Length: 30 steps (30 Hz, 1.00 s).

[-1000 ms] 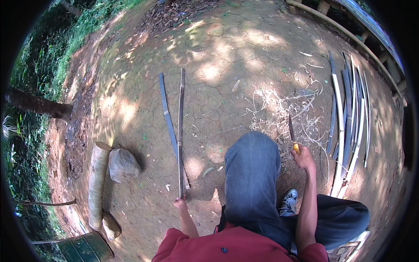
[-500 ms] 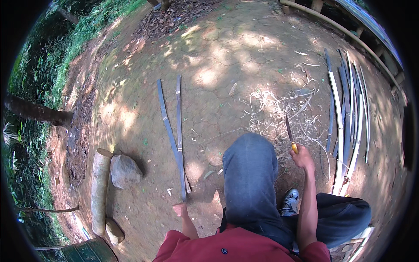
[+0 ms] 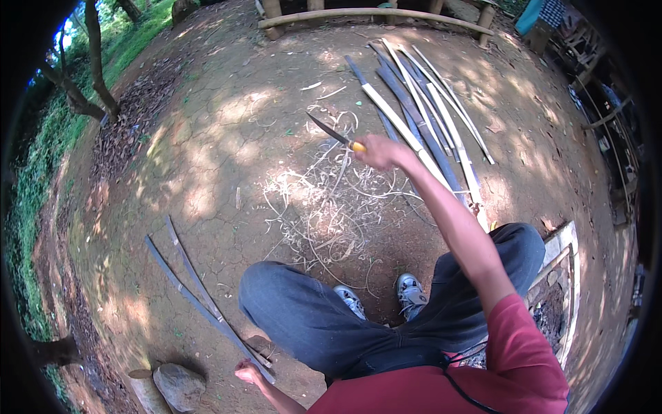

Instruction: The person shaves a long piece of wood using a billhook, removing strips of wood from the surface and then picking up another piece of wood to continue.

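My right hand [image 3: 378, 152] is closed around the yellow handle of a knife [image 3: 329, 129], whose dark blade points to the far left. The knife is over a tangle of pale shavings [image 3: 324, 214] on the ground. At the lower left, my left hand [image 3: 248, 372] has its fingers curled, beside the near end of a long dark strip [image 3: 200, 306]. Anything inside those fingers is hidden. A second dark strip [image 3: 189, 265] lies alongside, the two meeting toward their near ends.
Several dark and pale strips [image 3: 403, 103] lie in a bundle at the far right. A low pole rail [image 3: 379, 12] stands behind them. A log [image 3: 147, 390] and a stone [image 3: 179, 386] rest at the lower left. A pale frame [image 3: 569, 276] is beside my right knee.
The view has turned to the right, and my knees are now spread apart. My right arm reaches farther forward, the knife now pointing left. My left hand remains near the strip's end.
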Motion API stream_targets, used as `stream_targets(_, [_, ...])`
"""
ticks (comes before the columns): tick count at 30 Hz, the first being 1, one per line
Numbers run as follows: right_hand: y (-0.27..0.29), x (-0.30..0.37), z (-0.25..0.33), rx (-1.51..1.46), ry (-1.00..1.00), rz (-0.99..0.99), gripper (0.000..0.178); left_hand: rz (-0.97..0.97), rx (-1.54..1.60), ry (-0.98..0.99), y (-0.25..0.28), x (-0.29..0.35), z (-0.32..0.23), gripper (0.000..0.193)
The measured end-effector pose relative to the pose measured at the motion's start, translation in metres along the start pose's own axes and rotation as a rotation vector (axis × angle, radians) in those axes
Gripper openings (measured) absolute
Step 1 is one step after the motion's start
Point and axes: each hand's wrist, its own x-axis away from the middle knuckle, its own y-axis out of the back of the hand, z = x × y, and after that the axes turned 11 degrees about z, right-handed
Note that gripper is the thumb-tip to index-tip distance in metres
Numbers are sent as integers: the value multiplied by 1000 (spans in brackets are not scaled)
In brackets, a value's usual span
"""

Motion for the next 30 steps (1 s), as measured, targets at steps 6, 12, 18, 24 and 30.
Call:
stream_targets(6, [112, 49, -82, 343, -352, -22, 23, 159, 299, -332, -16, -23, -148, 7])
stream_targets(12, [84, 123, -220, 113, -544, -83, 23, 346, 357, -587, -8, -36, -272, 7])
stream_targets(18, [-10, 162, -355, 36, -724, -52, 29, 198, -193, -911, -13, -7, -373, 40])
stream_targets(24, [-103, 131, -387, -41, -638, -149, 40, 399, -253, -1130, -18, 4, -435, 29])
stream_targets(30, [-141, 56, -368, -90, -482, -247, 35, 296, -366, -1188, 21, 22, -474, 5])
